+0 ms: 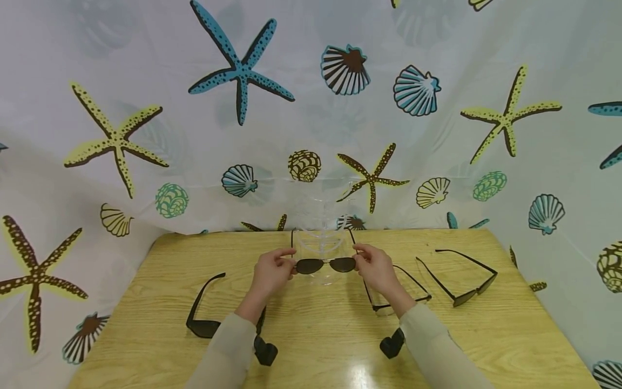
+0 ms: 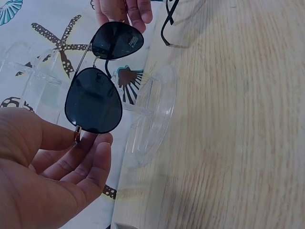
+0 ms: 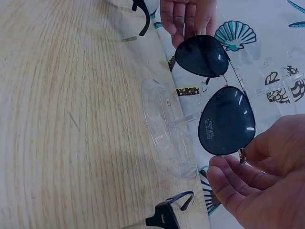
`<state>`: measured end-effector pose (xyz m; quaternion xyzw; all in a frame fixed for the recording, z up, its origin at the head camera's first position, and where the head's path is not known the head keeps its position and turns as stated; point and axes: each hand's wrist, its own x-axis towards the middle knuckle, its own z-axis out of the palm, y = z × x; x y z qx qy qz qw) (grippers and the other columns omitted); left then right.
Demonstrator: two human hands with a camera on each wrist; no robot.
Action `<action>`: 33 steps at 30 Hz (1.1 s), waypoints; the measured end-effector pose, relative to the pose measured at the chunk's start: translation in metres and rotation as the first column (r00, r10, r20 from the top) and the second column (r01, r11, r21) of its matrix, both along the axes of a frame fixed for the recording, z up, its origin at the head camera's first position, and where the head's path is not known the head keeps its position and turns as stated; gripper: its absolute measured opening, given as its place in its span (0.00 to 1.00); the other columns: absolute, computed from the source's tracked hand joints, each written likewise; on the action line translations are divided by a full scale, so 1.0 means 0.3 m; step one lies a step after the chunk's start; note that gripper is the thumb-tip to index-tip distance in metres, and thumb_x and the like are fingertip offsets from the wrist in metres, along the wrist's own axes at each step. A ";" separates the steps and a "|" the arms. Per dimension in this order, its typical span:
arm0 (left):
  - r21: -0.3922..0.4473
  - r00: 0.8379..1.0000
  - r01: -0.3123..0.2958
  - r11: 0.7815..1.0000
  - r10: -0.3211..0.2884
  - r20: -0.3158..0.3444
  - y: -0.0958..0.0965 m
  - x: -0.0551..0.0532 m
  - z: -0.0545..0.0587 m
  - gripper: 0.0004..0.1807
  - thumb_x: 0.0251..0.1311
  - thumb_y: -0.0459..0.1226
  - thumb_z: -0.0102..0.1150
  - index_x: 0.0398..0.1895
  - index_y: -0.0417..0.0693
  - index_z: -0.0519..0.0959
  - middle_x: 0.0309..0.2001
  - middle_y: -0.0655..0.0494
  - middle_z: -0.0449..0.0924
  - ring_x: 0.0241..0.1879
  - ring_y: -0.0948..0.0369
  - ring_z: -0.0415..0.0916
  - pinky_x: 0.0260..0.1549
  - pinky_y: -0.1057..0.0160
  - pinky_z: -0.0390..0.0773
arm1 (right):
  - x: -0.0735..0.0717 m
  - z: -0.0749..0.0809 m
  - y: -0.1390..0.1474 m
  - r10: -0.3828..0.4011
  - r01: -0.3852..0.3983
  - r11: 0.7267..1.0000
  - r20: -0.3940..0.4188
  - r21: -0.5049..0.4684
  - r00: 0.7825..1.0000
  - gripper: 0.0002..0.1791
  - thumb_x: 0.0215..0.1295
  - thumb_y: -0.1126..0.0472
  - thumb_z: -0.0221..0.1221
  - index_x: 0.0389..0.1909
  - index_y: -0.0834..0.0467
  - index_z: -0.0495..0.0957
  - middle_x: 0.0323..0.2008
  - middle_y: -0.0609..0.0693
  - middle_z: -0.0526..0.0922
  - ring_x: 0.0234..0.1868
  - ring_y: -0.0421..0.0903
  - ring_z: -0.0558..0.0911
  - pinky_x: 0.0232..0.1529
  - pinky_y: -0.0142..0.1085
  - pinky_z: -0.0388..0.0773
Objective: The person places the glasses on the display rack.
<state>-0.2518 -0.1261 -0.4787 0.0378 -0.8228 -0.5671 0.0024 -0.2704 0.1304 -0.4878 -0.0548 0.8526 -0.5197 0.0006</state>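
Nearest, sleeves: two pale cuffs (image 1: 221,354) reach in from the lower edge, one along each forearm
Wrist gear: a small black device (image 1: 265,351) sits beside each wrist
Worktop: light, wood-grained (image 1: 320,335), with a bright reflection towards the near edge
Left-side pair: black sunglasses (image 1: 203,328) rest on the worktop, partly hidden by the left forearm
Right-side pairs: dark-rimmed clear glasses (image 1: 385,310) lie partly behind the right forearm; farther right, another pair of dark sunglasses (image 1: 465,297) lies with its temples unfolded
Left hand: it (image 1: 273,275) pinches one hinge end of the held pair between thumb and fingers
Right hand: it (image 1: 378,270) pinches the opposite hinge end in the same way, so the hands are apart, with the lenses between them
Held pair: dark aviator sunglasses (image 1: 310,266), raised above the worktop, lenses towards the person and temples extending away; small pale lettering marks the lens on the right hand's side
Display stand: clear plastic (image 2: 164,117) with a rounded base, just behind the aviators; whether they touch it cannot be told
Backdrop: white cloth (image 1: 301,108) printed with starfish and shells
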 end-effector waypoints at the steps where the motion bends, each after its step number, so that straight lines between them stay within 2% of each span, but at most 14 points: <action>1: 0.004 1.000 -0.001 1.000 0.001 0.004 0.000 -0.003 0.000 0.18 0.76 0.30 0.56 0.65 0.37 0.81 0.45 0.38 0.90 0.44 0.44 0.89 0.45 0.51 0.88 | -0.002 0.000 -0.001 0.000 0.000 1.000 0.000 -0.002 1.000 0.21 0.79 0.66 0.52 0.69 0.64 0.77 0.51 0.63 0.88 0.44 0.60 0.88 0.39 0.37 0.84; 8: 0.039 0.999 -0.022 0.999 0.020 0.047 -0.002 -0.032 -0.005 0.19 0.76 0.30 0.55 0.66 0.38 0.81 0.48 0.36 0.89 0.44 0.43 0.88 0.44 0.52 0.88 | -0.029 -0.008 -0.011 -0.019 0.019 1.000 0.017 0.006 1.000 0.21 0.79 0.66 0.53 0.69 0.63 0.77 0.51 0.63 0.88 0.43 0.55 0.88 0.40 0.39 0.86; 13: 0.067 0.997 -0.027 0.997 0.022 0.077 -0.003 -0.053 -0.012 0.20 0.76 0.29 0.55 0.67 0.39 0.80 0.50 0.34 0.88 0.43 0.45 0.88 0.41 0.57 0.88 | -0.046 -0.014 -0.018 -0.037 0.037 0.999 0.045 -0.004 0.998 0.22 0.79 0.65 0.53 0.70 0.64 0.77 0.52 0.64 0.88 0.45 0.59 0.88 0.39 0.37 0.84; 21: 0.132 0.989 -0.037 0.991 0.018 0.147 -0.004 -0.075 -0.026 0.23 0.76 0.30 0.53 0.72 0.44 0.77 0.56 0.38 0.86 0.48 0.47 0.86 0.50 0.52 0.86 | -0.053 -0.020 -0.029 -0.031 0.032 0.999 0.056 -0.002 0.998 0.23 0.80 0.66 0.50 0.71 0.65 0.74 0.54 0.65 0.87 0.47 0.64 0.87 0.33 0.32 0.77; 28: 0.122 0.987 -0.038 0.992 0.018 0.158 0.002 -0.091 -0.024 0.24 0.77 0.30 0.51 0.73 0.45 0.75 0.58 0.37 0.85 0.56 0.42 0.83 0.55 0.47 0.84 | -0.062 -0.027 -0.038 -0.031 0.030 0.999 0.062 0.016 0.998 0.23 0.81 0.65 0.50 0.72 0.65 0.74 0.56 0.65 0.86 0.50 0.62 0.88 0.34 0.34 0.78; 33: 0.100 0.990 -0.044 0.994 0.030 0.137 0.003 -0.103 -0.032 0.24 0.75 0.28 0.50 0.72 0.43 0.76 0.56 0.36 0.86 0.53 0.42 0.84 0.50 0.49 0.85 | -0.069 -0.034 -0.042 -0.033 0.031 0.999 0.046 0.038 0.998 0.23 0.80 0.66 0.50 0.71 0.65 0.75 0.56 0.65 0.86 0.50 0.61 0.88 0.32 0.34 0.77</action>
